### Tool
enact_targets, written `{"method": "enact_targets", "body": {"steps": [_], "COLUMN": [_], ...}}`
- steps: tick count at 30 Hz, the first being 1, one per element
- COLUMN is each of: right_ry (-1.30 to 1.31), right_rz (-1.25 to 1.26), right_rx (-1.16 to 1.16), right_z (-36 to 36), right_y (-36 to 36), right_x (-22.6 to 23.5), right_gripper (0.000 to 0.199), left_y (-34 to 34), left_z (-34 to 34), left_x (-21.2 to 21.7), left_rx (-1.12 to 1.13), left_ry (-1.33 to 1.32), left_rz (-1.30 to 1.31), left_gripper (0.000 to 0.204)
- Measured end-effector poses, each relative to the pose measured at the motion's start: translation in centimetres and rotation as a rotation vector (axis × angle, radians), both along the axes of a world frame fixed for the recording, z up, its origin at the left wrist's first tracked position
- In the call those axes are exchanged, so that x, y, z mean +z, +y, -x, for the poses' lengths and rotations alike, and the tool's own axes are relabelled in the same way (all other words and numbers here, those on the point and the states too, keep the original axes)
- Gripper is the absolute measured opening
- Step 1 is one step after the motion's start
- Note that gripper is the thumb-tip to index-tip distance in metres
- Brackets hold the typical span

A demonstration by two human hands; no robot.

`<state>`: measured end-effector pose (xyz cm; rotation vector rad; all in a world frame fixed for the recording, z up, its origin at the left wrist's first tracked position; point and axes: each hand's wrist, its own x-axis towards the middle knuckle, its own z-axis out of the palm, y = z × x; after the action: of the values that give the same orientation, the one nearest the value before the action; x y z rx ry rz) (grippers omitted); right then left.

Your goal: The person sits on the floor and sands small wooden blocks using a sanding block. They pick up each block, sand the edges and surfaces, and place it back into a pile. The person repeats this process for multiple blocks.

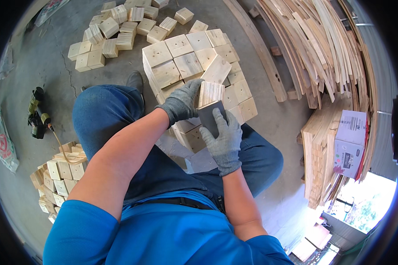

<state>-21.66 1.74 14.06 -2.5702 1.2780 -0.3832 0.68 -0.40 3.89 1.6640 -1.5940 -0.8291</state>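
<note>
Between my gloved hands, above a stack of wooden blocks point(167, 74), is a pale wooden block point(211, 93) with a layered, striped face turned up. My left hand point(181, 101), in a grey knit glove, is closed on its left side. My right hand point(225, 140), gloved the same, is closed on a dark grey flat pad point(208, 117) like a sanding block. The pad lies against the near edge of the block. Just beyond, a loose wooden piece point(217, 69) sits askew on the stack.
Loose wooden blocks point(119, 31) lie heaped on the floor at the far left. More blocks point(59, 176) are piled near left, by a nail gun point(36, 112) with a hose. Long timber strips point(314, 48) and a cardboard box point(350, 143) stand on the right.
</note>
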Motion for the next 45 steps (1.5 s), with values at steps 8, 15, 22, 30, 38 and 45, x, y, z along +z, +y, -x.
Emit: {"method": "enact_targets", "body": {"steps": [8,15,22,30,38,45], "right_ry": [0.004,0.024,0.016,0.034,-0.050,-0.143], "right_rz": [0.037,0.047,0.081,-0.005,0.077,0.026], "right_rx": [0.001,-0.095,-0.065,-0.052,-0.041,-0.077], "right_z": [-2.4,-7.3,-5.5,0.4,-0.7,-2.4], "right_y": [-2.5,-9.4,-7.9,-0.7,-4.5,-11.5], "right_x": [0.1,0.0,-0.9,0.5,-1.0,-1.8], "right_gripper": [0.071,0.068,0.070,0.073,0.071,0.070], "left_y": [0.0,0.2,0.1,0.0,0.0,0.2], "left_z": [-0.2,0.0,-0.1,0.0,0.1,-0.1], "left_x": [-0.6,-1.2,-1.4,0.2,0.4,1.0], "left_rx": [-0.006,0.006,0.005,0.007,0.016,0.001], "left_ry": [-0.002,-0.015,-0.031,-0.024,0.013,0.018], "left_rz": [-0.030,0.045,0.031,-0.051,-0.065,-0.088], "left_gripper": [0.111,0.108,0.109,0.109,0.108,0.107]}}
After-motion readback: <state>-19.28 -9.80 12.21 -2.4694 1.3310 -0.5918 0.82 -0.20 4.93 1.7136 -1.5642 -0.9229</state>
